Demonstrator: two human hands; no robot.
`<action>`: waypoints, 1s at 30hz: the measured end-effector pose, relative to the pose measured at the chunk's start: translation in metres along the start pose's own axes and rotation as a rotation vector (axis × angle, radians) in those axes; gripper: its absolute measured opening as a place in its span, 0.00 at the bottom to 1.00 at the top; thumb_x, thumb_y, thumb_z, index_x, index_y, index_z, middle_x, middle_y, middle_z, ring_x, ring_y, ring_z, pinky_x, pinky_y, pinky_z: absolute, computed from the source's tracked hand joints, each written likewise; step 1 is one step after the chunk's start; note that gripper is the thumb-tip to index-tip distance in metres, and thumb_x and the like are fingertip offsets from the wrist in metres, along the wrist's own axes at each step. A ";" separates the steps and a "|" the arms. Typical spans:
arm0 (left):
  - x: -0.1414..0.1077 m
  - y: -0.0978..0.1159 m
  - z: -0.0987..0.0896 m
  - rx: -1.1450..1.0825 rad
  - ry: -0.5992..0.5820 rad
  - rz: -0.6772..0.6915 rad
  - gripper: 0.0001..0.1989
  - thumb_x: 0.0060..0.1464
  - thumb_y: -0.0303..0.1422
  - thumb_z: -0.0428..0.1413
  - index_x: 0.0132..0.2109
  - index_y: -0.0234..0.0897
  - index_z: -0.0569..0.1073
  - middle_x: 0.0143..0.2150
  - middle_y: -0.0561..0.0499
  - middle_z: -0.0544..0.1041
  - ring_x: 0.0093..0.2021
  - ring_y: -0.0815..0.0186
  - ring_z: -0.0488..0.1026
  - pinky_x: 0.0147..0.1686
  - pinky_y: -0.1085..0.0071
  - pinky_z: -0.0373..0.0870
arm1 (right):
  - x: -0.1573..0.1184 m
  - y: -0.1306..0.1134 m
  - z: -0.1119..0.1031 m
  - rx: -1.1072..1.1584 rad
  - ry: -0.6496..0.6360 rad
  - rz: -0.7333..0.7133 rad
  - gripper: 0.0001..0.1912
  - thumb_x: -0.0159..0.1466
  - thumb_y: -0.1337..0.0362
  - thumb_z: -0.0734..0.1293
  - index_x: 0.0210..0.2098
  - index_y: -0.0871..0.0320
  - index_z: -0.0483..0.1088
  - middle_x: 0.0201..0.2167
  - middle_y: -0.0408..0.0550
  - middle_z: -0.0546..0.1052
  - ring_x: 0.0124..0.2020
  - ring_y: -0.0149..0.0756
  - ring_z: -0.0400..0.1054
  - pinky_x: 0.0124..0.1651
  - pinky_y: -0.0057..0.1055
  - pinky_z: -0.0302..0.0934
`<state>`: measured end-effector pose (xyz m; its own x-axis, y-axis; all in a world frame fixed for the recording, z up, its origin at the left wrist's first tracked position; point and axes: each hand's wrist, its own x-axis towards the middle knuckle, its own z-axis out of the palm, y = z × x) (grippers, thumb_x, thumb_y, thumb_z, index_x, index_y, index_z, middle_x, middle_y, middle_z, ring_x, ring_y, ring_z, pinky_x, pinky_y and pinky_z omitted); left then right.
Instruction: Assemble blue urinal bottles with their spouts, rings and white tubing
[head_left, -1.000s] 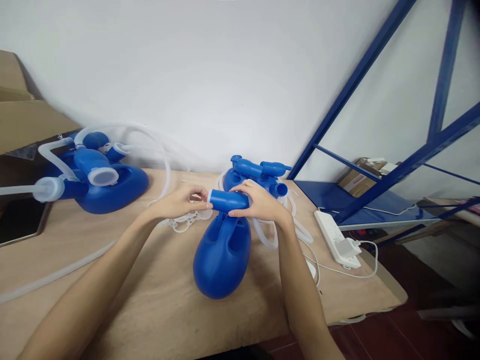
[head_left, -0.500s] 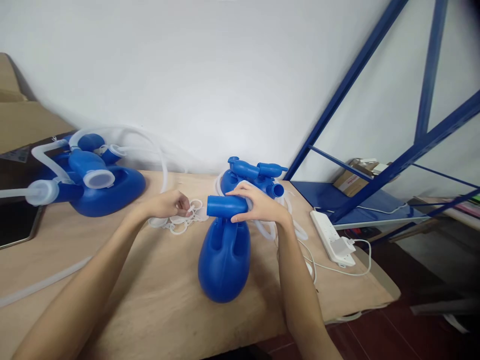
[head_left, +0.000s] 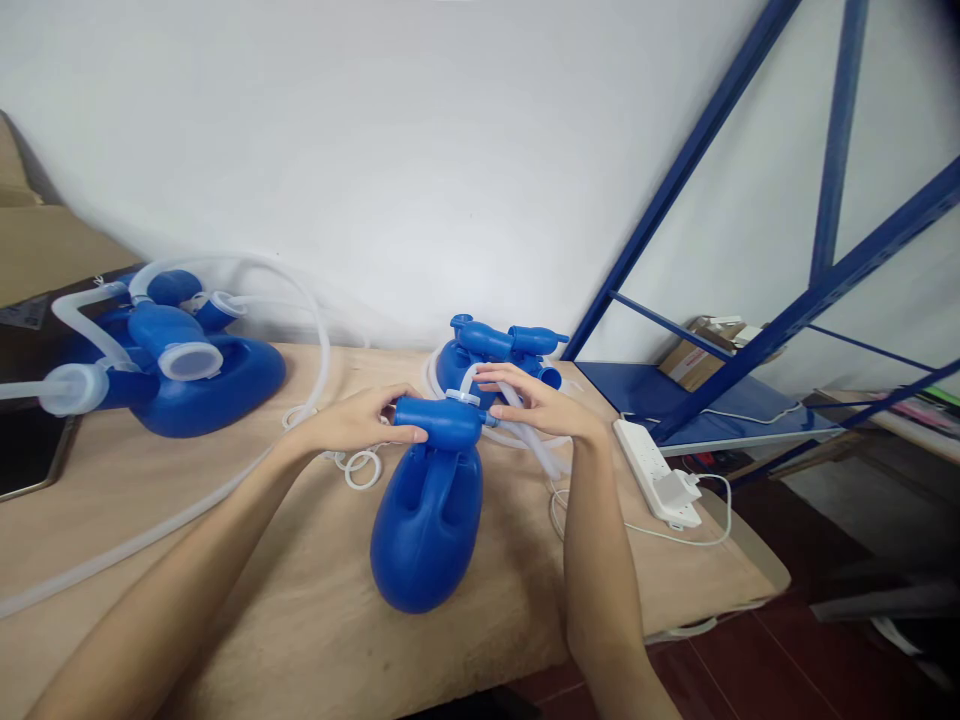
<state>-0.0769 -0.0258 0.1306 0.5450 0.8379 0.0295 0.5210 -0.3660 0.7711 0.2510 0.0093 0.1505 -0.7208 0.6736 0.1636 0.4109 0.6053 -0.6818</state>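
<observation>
- Left hand (head_left: 365, 418): grip holding tube (head_left: 444, 425), near centre, above bottle (head_left: 424, 540).
- Right hand (head_left: 549, 405): by its nozzle (head_left: 491, 420), grip I can't tell.
- Counter (head_left: 330, 620) edge: six o'clock, apart from bottle.
- Nine o'clock label (head_left: 24, 314): unreadable.

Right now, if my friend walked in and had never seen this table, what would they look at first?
Probably the shiny blue jug in the middle of the table, with the left hand on the blue pipe piece above it and the right hand by its other end. Next might come the bigger blue bundle with pale hoses on the left, then the slanting blue shelf frame on the right.
</observation>
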 end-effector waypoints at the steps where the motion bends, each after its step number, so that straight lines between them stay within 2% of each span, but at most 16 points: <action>1: -0.002 0.000 -0.004 0.005 -0.014 -0.012 0.32 0.52 0.59 0.63 0.52 0.39 0.76 0.45 0.49 0.80 0.42 0.58 0.76 0.41 0.66 0.71 | -0.008 -0.002 -0.005 -0.059 -0.003 0.028 0.23 0.73 0.52 0.68 0.66 0.44 0.71 0.74 0.50 0.62 0.75 0.50 0.58 0.68 0.52 0.66; 4: -0.008 0.000 -0.016 0.013 -0.053 -0.058 0.32 0.51 0.58 0.65 0.52 0.39 0.75 0.43 0.50 0.79 0.40 0.60 0.75 0.38 0.68 0.70 | -0.024 -0.012 -0.012 -0.261 0.028 0.092 0.17 0.72 0.52 0.69 0.58 0.43 0.78 0.75 0.47 0.61 0.77 0.55 0.53 0.72 0.61 0.59; 7: -0.012 0.000 -0.023 0.025 -0.084 -0.085 0.31 0.50 0.57 0.66 0.51 0.39 0.75 0.40 0.51 0.79 0.37 0.61 0.74 0.35 0.70 0.69 | -0.020 -0.022 -0.002 -0.377 0.027 0.095 0.15 0.67 0.49 0.74 0.50 0.44 0.83 0.71 0.47 0.69 0.78 0.60 0.49 0.73 0.66 0.55; 8: -0.013 0.000 -0.024 0.030 -0.088 -0.092 0.31 0.49 0.57 0.66 0.51 0.39 0.75 0.38 0.52 0.78 0.37 0.61 0.74 0.35 0.70 0.68 | -0.015 -0.025 0.004 -0.384 0.000 0.077 0.16 0.64 0.48 0.77 0.48 0.45 0.83 0.69 0.48 0.71 0.77 0.60 0.51 0.73 0.64 0.56; 11: -0.014 0.002 -0.026 0.053 -0.094 -0.125 0.31 0.49 0.58 0.65 0.49 0.39 0.75 0.38 0.51 0.79 0.38 0.59 0.75 0.35 0.70 0.69 | 0.000 -0.031 0.022 -0.389 -0.041 0.034 0.21 0.58 0.51 0.81 0.46 0.53 0.81 0.61 0.52 0.77 0.67 0.56 0.67 0.67 0.54 0.66; 13: -0.014 0.003 -0.027 0.073 -0.103 -0.145 0.31 0.49 0.59 0.64 0.48 0.38 0.76 0.39 0.50 0.80 0.40 0.57 0.77 0.36 0.69 0.69 | 0.005 -0.033 0.032 -0.441 0.013 0.042 0.19 0.62 0.55 0.80 0.49 0.55 0.78 0.56 0.52 0.79 0.58 0.51 0.74 0.59 0.49 0.70; 16: -0.014 0.005 -0.029 0.122 -0.081 -0.144 0.32 0.49 0.61 0.63 0.47 0.38 0.77 0.40 0.49 0.81 0.41 0.56 0.77 0.37 0.68 0.69 | 0.002 -0.030 0.044 -0.560 0.130 0.002 0.14 0.67 0.59 0.75 0.50 0.56 0.76 0.51 0.52 0.80 0.53 0.49 0.75 0.54 0.46 0.70; 20: -0.013 0.004 -0.028 0.177 -0.038 -0.121 0.31 0.49 0.61 0.62 0.46 0.37 0.79 0.40 0.48 0.82 0.40 0.56 0.77 0.38 0.68 0.68 | -0.005 -0.018 0.065 -0.676 0.293 -0.109 0.07 0.73 0.61 0.68 0.48 0.56 0.76 0.50 0.54 0.80 0.53 0.49 0.73 0.58 0.48 0.67; 24: -0.014 0.006 -0.028 0.151 -0.028 -0.136 0.31 0.48 0.61 0.63 0.45 0.38 0.80 0.39 0.49 0.83 0.39 0.56 0.78 0.37 0.69 0.69 | -0.003 -0.003 0.088 -0.815 0.399 -0.095 0.12 0.73 0.68 0.62 0.51 0.57 0.75 0.49 0.57 0.81 0.53 0.52 0.71 0.65 0.56 0.59; 27: -0.016 0.009 -0.030 0.132 -0.053 -0.152 0.31 0.46 0.59 0.65 0.46 0.38 0.80 0.39 0.49 0.84 0.39 0.56 0.79 0.36 0.69 0.70 | -0.001 0.003 0.099 -0.863 0.439 -0.100 0.14 0.74 0.69 0.60 0.53 0.58 0.74 0.51 0.58 0.81 0.53 0.52 0.72 0.67 0.59 0.55; 30: -0.019 0.013 -0.034 0.174 -0.052 -0.139 0.30 0.46 0.58 0.67 0.46 0.38 0.81 0.38 0.49 0.84 0.39 0.56 0.80 0.35 0.69 0.71 | -0.002 0.003 0.100 -0.825 0.420 -0.092 0.13 0.74 0.68 0.59 0.51 0.57 0.74 0.49 0.57 0.81 0.51 0.50 0.73 0.68 0.56 0.56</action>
<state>-0.1030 -0.0325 0.1621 0.4911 0.8646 -0.1060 0.6964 -0.3165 0.6441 0.1980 -0.0328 0.0768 -0.5755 0.6084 0.5464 0.7450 0.6657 0.0435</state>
